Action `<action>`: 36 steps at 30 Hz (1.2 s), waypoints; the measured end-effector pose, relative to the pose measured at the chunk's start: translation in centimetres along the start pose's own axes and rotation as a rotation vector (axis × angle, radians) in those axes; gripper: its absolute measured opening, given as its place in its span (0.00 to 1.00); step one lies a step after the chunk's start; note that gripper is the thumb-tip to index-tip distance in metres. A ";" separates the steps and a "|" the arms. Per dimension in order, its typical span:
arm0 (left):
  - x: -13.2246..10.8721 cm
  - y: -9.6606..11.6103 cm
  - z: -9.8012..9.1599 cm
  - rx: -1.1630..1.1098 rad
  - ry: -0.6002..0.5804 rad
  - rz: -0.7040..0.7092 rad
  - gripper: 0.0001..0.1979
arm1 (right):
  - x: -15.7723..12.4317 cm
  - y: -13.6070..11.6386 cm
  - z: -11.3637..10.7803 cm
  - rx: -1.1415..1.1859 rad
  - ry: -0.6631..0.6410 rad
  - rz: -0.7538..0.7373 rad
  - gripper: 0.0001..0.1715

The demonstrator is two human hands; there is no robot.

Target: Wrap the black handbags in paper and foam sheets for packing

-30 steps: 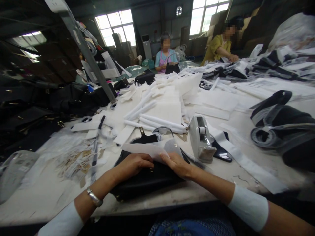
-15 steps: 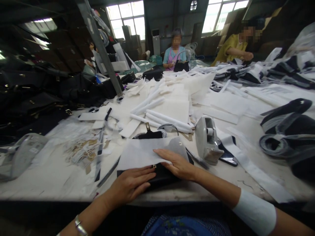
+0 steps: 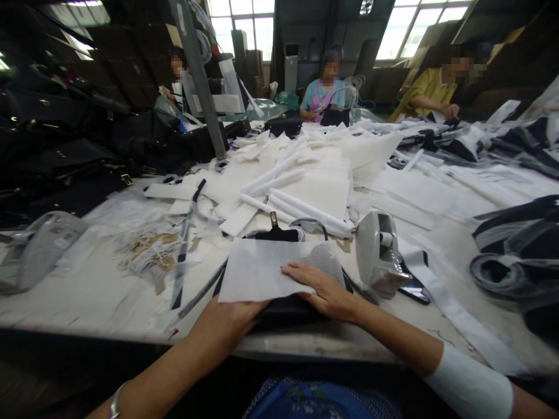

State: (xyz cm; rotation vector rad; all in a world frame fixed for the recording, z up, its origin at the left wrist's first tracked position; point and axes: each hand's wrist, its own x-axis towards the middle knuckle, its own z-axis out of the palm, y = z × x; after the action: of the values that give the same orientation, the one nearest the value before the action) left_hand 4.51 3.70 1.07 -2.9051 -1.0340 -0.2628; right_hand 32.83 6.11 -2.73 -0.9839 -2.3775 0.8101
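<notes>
A black bag (image 3: 288,309) lies in front of me at the table's near edge, mostly covered by a white sheet of thin packing paper (image 3: 257,267). My right hand (image 3: 321,290) rests on the sheet's right part, fingers stretched flat and thumb by its lower edge. My left hand (image 3: 229,320) reaches under the sheet's lower left edge, against the bag. Its fingers look stretched out, though the sheet hides most of them. Behind the sheet, a black strap tab with a gold buckle (image 3: 273,220) sticks up.
A grey tape dispenser (image 3: 378,256) stands right of the bag, beside a phone (image 3: 417,288). White paper sheets and rolls (image 3: 323,174) cover the table's middle. Black bags (image 3: 56,157) pile up at left. Wrapped black straps (image 3: 502,273) lie at right. Several people work across the table.
My left hand has gone from lying on the bag's front to partly under the sheet, whose lower left edge now covers the fingers. My right hand stays on the sheet. The view has shifted slightly.
</notes>
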 end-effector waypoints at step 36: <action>1.3 0.1 5.2 -0.401 0.251 -0.234 0.23 | -0.6 -0.1 -0.7 0.143 -0.025 -0.100 0.43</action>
State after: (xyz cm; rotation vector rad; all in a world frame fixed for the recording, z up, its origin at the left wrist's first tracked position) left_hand 6.36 4.95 -3.84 -2.9596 -1.4129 -0.9191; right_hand 33.61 5.84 -2.29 -0.7955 -2.3323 0.9436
